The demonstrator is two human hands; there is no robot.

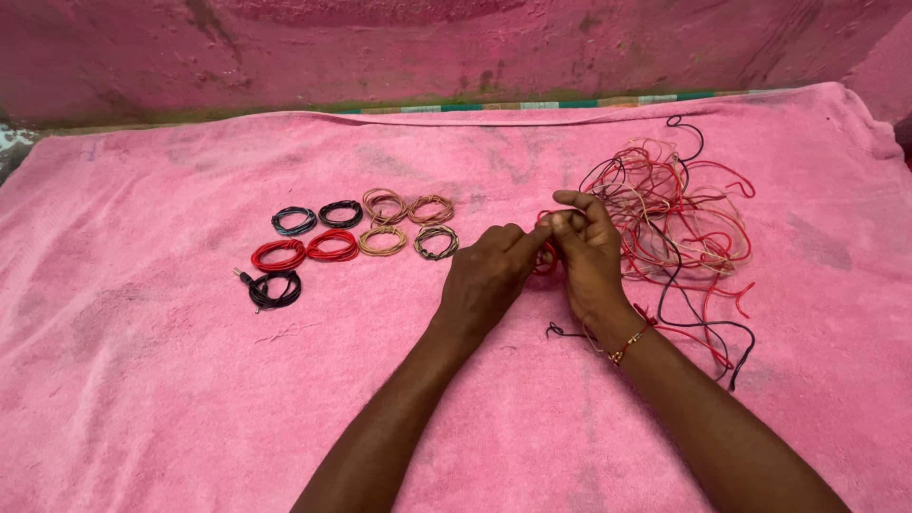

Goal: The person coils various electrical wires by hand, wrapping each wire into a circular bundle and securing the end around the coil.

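Both hands meet at the middle of the pink towel [142, 380]. The left hand [486, 275] and right hand [589, 252] pinch a small red wire coil [545, 255] between closed fingertips. A tangled wire pile [679, 214] lies right; finished coils [356, 233] sit left.

Soft, even daylight fills the scene, moderately bright, with no glare on the fuzzy pink terry towel [171, 380]. Faint shadows lie just under the forearms toward six o'clock and beneath the loose tangle of red, black and beige wires [679, 214] at three o'clock. Focus is fairly sharp centrally; corners soften slightly, and the towel's far edge bows at twelve o'clock.
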